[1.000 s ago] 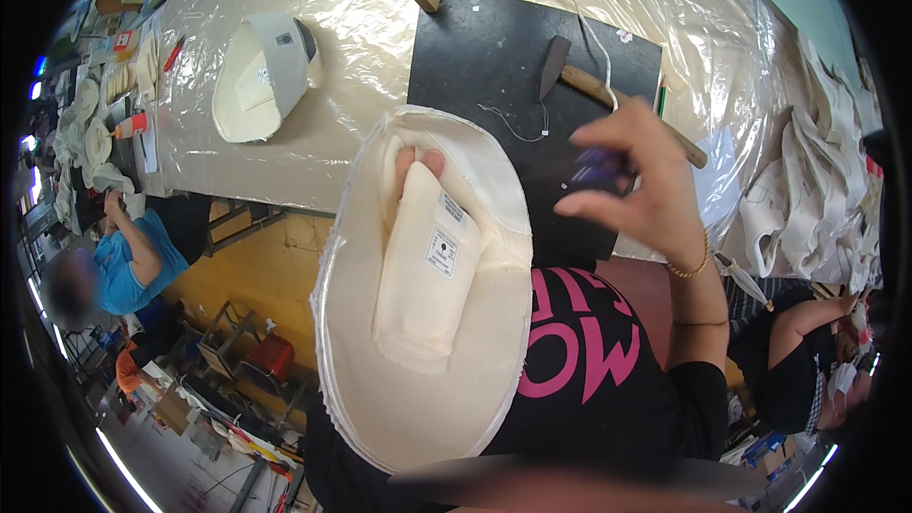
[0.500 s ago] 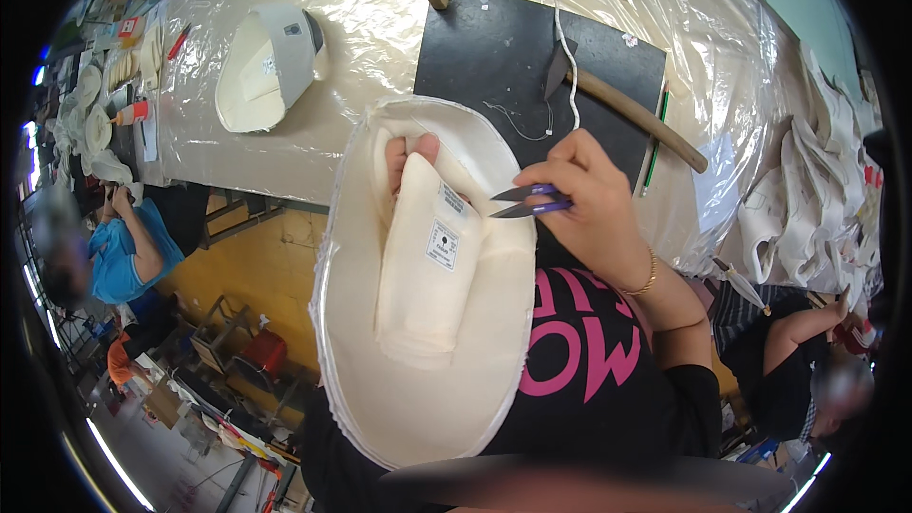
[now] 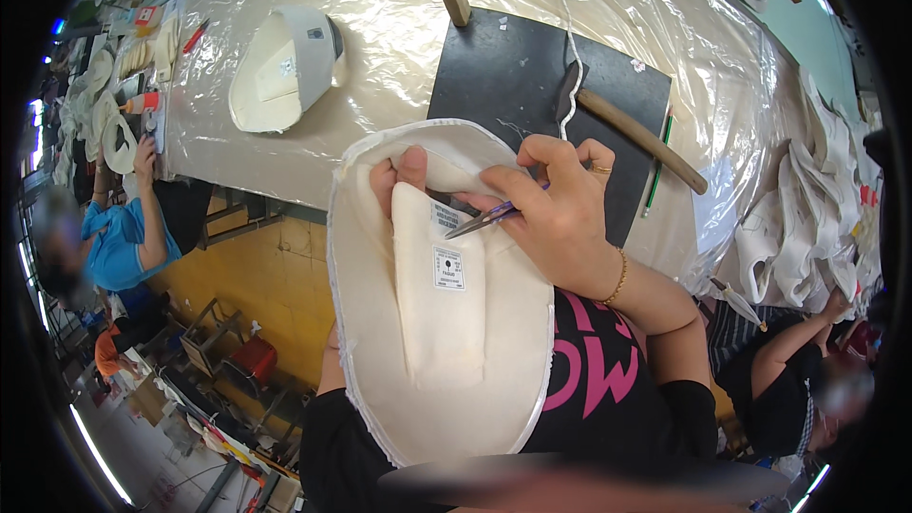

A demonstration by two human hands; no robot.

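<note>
In front of my chest a cream shoe upper (image 3: 518, 351) is held up, its hollow inside facing me. Its padded tongue (image 3: 442, 328) stands in the middle and carries two small printed labels. My left hand (image 3: 404, 176) is closed on the upper's far part; its fingertips show beside the top of the tongue and the rest is hidden behind. Thread snips (image 3: 486, 218) with purple handles and dark blades are gripped in my right hand (image 3: 565, 214). Their tips lie over the tongue, between the labels. Right thumb and forefinger meet the upper's edge.
A wooden-handled hammer (image 3: 641, 141), a black mat (image 3: 503, 66), a white cord (image 3: 570, 19) and a green pencil (image 3: 657, 166) lie on the plastic-covered table. Another upper (image 3: 309, 66) stands far left. White uppers (image 3: 784, 228) are heaped at right. Co-workers sit on both sides.
The snips have moved left and down onto the tongue, and my right hand has come in against the upper. The upper has shifted slightly right. The left co-worker's arm has risen.
</note>
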